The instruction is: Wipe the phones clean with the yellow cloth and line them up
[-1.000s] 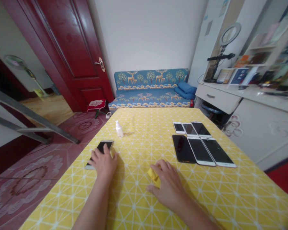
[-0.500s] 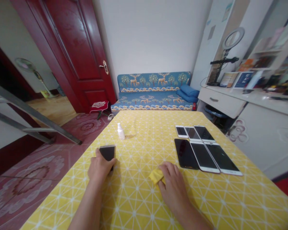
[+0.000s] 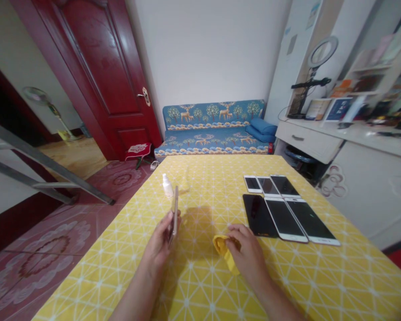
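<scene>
My left hand (image 3: pixel 161 236) grips a phone (image 3: pixel 175 211) by its sides and holds it up on edge above the table, its narrow side toward me. Bunched in the fingers of my right hand (image 3: pixel 245 249) is a yellow cloth (image 3: pixel 225 252), a fold of it hanging down. Just behind the raised phone stands a small white spray bottle (image 3: pixel 167 186). To the right several phones lie flat in two rows, among them a black one (image 3: pixel 259 216) nearest my right hand and a white-framed one (image 3: pixel 285 219) beside it.
The table (image 3: pixel 207 178) wears a yellow patterned cloth. Beyond it is a blue sofa (image 3: pixel 214 127). A white cabinet (image 3: pixel 370 187) stands at the right, a metal ladder-like frame (image 3: pixel 50 160) and a red stool (image 3: pixel 138 150) at the left.
My left hand has lifted the phone off the table, turned it on edge and brought it rightward. My right hand has raised the yellow cloth slightly, and the cloth hangs looser.
</scene>
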Motion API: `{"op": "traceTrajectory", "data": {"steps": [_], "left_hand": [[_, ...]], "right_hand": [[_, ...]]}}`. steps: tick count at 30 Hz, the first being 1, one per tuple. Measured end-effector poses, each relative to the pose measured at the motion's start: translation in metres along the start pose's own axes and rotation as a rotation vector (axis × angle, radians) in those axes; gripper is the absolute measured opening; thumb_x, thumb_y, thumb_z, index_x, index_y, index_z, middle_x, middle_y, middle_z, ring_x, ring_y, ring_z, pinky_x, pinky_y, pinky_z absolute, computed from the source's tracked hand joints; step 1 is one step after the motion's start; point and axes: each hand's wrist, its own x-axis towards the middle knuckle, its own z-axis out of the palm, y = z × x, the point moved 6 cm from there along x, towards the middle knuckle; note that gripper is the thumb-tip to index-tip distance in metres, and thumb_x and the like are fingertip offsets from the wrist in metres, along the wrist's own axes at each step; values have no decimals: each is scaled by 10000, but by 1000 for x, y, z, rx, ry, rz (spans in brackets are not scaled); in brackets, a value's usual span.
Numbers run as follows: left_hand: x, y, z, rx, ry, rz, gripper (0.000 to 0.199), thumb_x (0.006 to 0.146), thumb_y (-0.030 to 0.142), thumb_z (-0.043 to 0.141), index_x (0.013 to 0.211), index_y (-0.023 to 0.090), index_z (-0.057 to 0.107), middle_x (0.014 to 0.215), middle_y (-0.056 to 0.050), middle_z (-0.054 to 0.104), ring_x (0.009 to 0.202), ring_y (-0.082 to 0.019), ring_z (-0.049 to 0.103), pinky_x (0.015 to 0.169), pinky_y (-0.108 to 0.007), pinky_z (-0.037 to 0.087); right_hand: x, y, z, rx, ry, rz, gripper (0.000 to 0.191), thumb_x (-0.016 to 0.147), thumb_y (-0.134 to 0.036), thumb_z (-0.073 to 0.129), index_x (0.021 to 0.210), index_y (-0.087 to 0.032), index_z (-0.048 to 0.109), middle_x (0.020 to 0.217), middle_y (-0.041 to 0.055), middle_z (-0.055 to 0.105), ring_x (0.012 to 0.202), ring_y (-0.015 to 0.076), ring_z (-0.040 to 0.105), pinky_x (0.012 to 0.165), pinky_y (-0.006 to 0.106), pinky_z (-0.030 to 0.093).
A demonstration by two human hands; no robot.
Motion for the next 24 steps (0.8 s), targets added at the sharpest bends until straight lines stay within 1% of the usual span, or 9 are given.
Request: {"op": "traceTrajectory", "data": {"steps": [2,4,6,9,12,14,17,21,24], "left_hand": [[-5,-18,9,-36,-19,-95,248,809,51,568,1044,100,632,844,-66,715,686,-104,680,627,-158,553],[-11,-33,22,-53,-126,-191,285,848,93,536,1126,78,598,920,-110,726,781,-154,703,682,-217,573],[-19,-46,34,-103,-263,-311,362,899,186,481,1222,32,536,1050,-177,701,925,-215,692,787,-296,570],[-32,-56,48,-205,-437,-450,527,942,341,374,1326,-16,432,1227,-253,604,1094,-289,623,927,-394,505],[-43,-62,54,-270,-544,-545,634,940,433,333,1386,-17,351,1271,-272,561,1095,-296,614,932,-407,482],[-47,-66,54,-298,-562,-600,664,933,462,336,1395,-14,332,1222,-263,589,1012,-271,641,885,-387,496],[-50,-72,55,-321,-569,-655,691,916,506,355,1387,1,351,1163,-243,611,946,-260,644,834,-377,504],[-49,-72,55,-336,-559,-649,696,909,526,354,1344,-15,402,1136,-245,607,939,-271,632,801,-368,506],[-48,-71,56,-344,-566,-642,688,908,534,348,1319,-12,433,1136,-243,601,936,-272,626,789,-365,506]], "right_hand": [[1,4,-2,111,47,23,161,813,-195,496,772,-203,651,971,71,657,963,224,594,870,349,451],[2,10,-4,219,91,73,157,826,-247,504,802,-196,650,950,71,667,926,221,607,841,339,459],[2,18,-4,323,130,167,188,825,-317,529,854,-183,658,906,69,677,849,219,618,770,323,470],[1,30,-3,464,177,329,279,787,-429,586,844,-165,652,776,52,672,714,211,608,640,293,458],[1,34,-3,560,199,412,326,728,-490,639,765,-166,636,663,22,636,620,191,572,565,272,427],[2,31,-5,599,217,426,326,700,-491,665,746,-169,638,648,14,629,606,184,564,558,267,423],[2,24,-9,643,220,415,306,683,-466,685,755,-170,661,725,35,668,673,201,597,604,275,443],[3,16,-12,660,169,386,291,703,-450,673,795,-175,695,831,63,700,779,227,624,674,289,464],[3,14,-13,664,149,394,302,704,-453,671,816,-175,705,843,71,703,786,233,628,667,290,468]]}}
